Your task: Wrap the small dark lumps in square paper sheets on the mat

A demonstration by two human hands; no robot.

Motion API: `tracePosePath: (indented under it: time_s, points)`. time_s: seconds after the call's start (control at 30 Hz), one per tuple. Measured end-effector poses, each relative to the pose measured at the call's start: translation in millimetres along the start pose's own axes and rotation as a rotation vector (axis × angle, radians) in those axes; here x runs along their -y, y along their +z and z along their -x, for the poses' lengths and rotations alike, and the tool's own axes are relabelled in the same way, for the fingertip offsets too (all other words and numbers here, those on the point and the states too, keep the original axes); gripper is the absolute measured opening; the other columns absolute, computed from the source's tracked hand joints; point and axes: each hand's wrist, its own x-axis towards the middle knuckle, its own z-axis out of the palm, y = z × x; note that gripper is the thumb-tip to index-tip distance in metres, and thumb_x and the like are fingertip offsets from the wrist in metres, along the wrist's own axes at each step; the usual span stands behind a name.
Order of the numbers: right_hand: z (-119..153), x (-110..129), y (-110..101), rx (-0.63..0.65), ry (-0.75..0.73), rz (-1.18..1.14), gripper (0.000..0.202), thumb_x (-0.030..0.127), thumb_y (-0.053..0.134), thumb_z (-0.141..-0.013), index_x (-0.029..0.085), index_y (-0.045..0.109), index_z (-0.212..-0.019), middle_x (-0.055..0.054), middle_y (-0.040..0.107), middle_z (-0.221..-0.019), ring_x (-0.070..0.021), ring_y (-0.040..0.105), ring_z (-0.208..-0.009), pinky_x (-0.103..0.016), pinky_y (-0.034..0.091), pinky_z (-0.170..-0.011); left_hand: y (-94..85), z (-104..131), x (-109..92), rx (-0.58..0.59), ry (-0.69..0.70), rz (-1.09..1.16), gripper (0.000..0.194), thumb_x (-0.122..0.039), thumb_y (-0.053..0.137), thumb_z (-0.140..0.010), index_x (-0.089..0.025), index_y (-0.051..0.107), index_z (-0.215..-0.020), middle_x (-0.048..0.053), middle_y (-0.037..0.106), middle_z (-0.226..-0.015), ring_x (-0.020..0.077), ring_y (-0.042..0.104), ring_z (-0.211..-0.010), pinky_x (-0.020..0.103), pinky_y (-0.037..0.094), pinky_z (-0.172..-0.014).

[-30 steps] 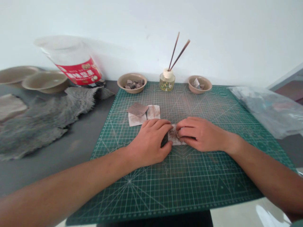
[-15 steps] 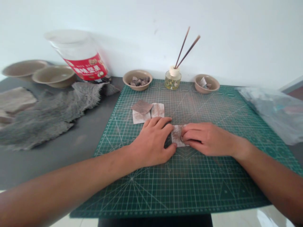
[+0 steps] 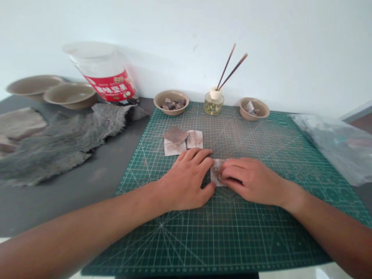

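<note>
A small whitish square with brown smudges (image 3: pixel 216 173) lies on the green cutting mat (image 3: pixel 186 240). Spread flat on the mat, my left hand (image 3: pixel 188 179) touches the square's left edge with thumb and forefinger. The fingers of my right hand (image 3: pixel 250 179) are pinched together over the square's right part; whatever they hold is hidden beneath them. Beyond my left hand lie two more smudged white squares, one at the left (image 3: pixel 174 149) and one at the right (image 3: pixel 195 139). A brown square sheet (image 3: pixel 175 135) rests partly on the left one.
Along the back stand a bowl of stones (image 3: pixel 171 112), a reed diffuser (image 3: pixel 214 102) and a bowl with small pieces (image 3: pixel 254 116). Grey cloth (image 3: pixel 58 143), two bowls and a red-labelled jar (image 3: pixel 112 87) are at the left. A plastic bag (image 3: pixel 334 143) lies right.
My right hand's fingers have shifted slightly left across the smudged square. My left hand stays at its edge. The whole view has moved a little, so things appear lower.
</note>
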Motion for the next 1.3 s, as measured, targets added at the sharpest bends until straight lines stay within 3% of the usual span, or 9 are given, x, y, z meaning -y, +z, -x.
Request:
tracePosePath:
  time_s: [0.13, 0.27, 0.43, 0.7, 1.0, 1.2, 1.3]
  points:
    - [-1.3, -5.0, 1.6, -0.066, 0.129, 0.006, 0.011, 0.022, 0.055, -0.097, 0.019, 0.066, -0.097, -0.007, 0.069, -0.103, -0.0205, 0.065, -0.093, -0.035, 0.049, -0.084, -0.8, -0.5, 0.4, -0.003, 0.001, 0.003, 0.043, -0.037, 0.061, -0.085, -0.019, 0.058, -0.124, 0.011, 0.051, -0.143, 0.0332, 0.042, -0.132, 0.053, 0.035, -0.111]
    - [2.3, -9.3, -4.4, 0.001, 0.058, -0.034, 0.009, 0.021, 0.058, -0.096, 0.020, 0.065, -0.093, -0.005, 0.069, -0.099, -0.0184, 0.064, -0.088, -0.033, 0.049, -0.081, -1.4, -0.6, 0.4, 0.006, 0.003, 0.016, 0.040, -0.035, 0.062, -0.084, -0.020, 0.059, -0.121, 0.011, 0.051, -0.142, 0.0331, 0.042, -0.131, 0.052, 0.035, -0.111]
    - [3.1, 6.2, 1.0, 0.005, -0.090, -0.002, 0.014, 0.028, 0.055, -0.098, 0.020, 0.066, -0.095, -0.004, 0.069, -0.099, -0.0194, 0.063, -0.088, -0.034, 0.048, -0.080, -2.5, -0.2, 3.0, 0.009, 0.004, 0.029, 0.041, -0.037, 0.063, -0.083, -0.020, 0.059, -0.120, 0.010, 0.050, -0.142, 0.0332, 0.041, -0.131, 0.052, 0.035, -0.111]
    - [2.9, -8.2, -3.9, 0.033, 0.065, -0.084, 0.007, 0.022, 0.057, -0.097, 0.021, 0.064, -0.096, -0.005, 0.068, -0.104, -0.0184, 0.064, -0.092, -0.033, 0.049, -0.085, -7.8, -1.0, 11.9, 0.052, 0.065, 0.047, 0.046, -0.033, 0.064, -0.081, -0.021, 0.058, -0.125, 0.010, 0.049, -0.142, 0.0348, 0.041, -0.131, 0.055, 0.034, -0.111]
    - [2.4, -12.8, -2.2, -0.012, 0.056, -0.036, 0.010, 0.022, 0.056, -0.098, 0.020, 0.066, -0.097, -0.006, 0.068, -0.105, -0.0192, 0.065, -0.094, -0.035, 0.050, -0.086, -5.0, -2.3, 14.7, 0.018, 0.031, 0.038, 0.051, -0.042, 0.062, -0.086, -0.026, 0.055, -0.134, 0.007, 0.049, -0.143, 0.0327, 0.042, -0.132, 0.054, 0.033, -0.113]
    - [-3.4, -1.4, 4.7, -0.045, -0.023, 0.035, 0.014, 0.023, 0.054, -0.098, 0.020, 0.068, -0.099, -0.007, 0.070, -0.105, -0.0209, 0.065, -0.097, -0.036, 0.051, -0.085, -3.3, -3.1, 12.3, -0.007, 0.010, 0.029, 0.049, -0.040, 0.062, -0.085, -0.026, 0.057, -0.132, 0.008, 0.050, -0.142, 0.0325, 0.042, -0.130, 0.054, 0.034, -0.112]
    - [-3.7, -1.8, 3.3, -0.066, 0.040, 0.120, 0.017, 0.023, 0.052, -0.099, 0.019, 0.067, -0.103, -0.008, 0.069, -0.109, -0.0227, 0.065, -0.098, -0.038, 0.050, -0.086, -4.2, -2.6, 12.1, -0.001, 0.007, 0.032, 0.048, -0.041, 0.062, -0.086, -0.026, 0.057, -0.132, 0.008, 0.050, -0.141, 0.0327, 0.043, -0.130, 0.054, 0.035, -0.111]
